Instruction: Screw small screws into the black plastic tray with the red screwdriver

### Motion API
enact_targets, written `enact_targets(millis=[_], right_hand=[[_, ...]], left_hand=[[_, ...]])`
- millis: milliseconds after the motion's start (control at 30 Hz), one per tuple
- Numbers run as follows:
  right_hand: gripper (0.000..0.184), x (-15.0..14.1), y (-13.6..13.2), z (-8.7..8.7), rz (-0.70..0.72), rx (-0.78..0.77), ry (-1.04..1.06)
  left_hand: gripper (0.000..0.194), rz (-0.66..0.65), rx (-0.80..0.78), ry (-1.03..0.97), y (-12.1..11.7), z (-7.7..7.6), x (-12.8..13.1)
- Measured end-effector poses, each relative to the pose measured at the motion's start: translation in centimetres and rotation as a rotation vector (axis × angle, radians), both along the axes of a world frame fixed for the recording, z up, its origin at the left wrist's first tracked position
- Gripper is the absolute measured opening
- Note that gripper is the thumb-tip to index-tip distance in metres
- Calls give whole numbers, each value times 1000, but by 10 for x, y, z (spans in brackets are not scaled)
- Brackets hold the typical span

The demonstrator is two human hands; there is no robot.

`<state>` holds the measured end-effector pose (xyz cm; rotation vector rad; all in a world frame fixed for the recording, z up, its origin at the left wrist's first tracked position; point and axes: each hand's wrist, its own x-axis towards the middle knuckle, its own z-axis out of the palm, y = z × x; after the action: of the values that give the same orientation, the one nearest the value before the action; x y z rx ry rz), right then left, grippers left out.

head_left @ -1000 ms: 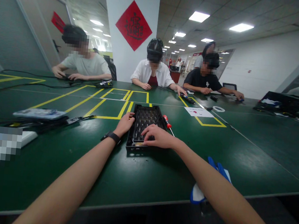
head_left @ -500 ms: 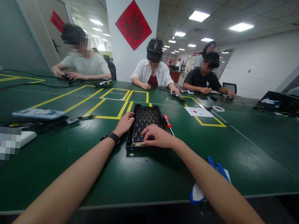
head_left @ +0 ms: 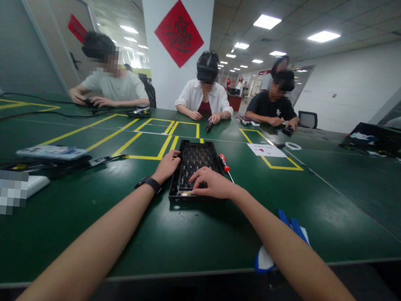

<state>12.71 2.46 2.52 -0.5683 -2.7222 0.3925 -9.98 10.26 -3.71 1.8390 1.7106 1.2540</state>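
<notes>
A shallow black rectangular tray-like case [head_left: 172, 192] lies lengthwise before me, its inside filled with rows of small dark parts and shiny spots. My left hand [head_left: 167, 166] grips its left side, fingertips over the rim. Over the near half bends my right hand [head_left: 211, 183], fingers curled and thumb low by a small pale-and-gold piece [head_left: 185, 194] at the near edge. Whatever lies between those fingertips is too small to make out. Just right of the case is a red-handled screwdriver [head_left: 224, 164], its shaft pointing toward me.
Blue-and-white gloves [head_left: 266, 261] lie beside my right forearm. A pale blue box-like thing [head_left: 52, 152] rests on cables at left. A printed sheet [head_left: 266, 150] and a white ring [head_left: 293, 146] are at right. Several people sit across the green table [head_left: 135, 239], which has yellow tape markings.
My hands and the case stay nearly still. Across the table, the person in white has brought a dark tool in toward the middle. The person in black has drawn a hand inward.
</notes>
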Motion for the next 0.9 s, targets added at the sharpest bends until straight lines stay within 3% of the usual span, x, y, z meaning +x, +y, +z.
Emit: enact_targets(millis=[500,900], right_hand=[[20,0,-3,3,-14,-46,11],[24,0,-1,1,5,5,-12]], left_hand=[[44,4,-15,2,-4,3,2],[43,-1,-2,7,-2,2,1]])
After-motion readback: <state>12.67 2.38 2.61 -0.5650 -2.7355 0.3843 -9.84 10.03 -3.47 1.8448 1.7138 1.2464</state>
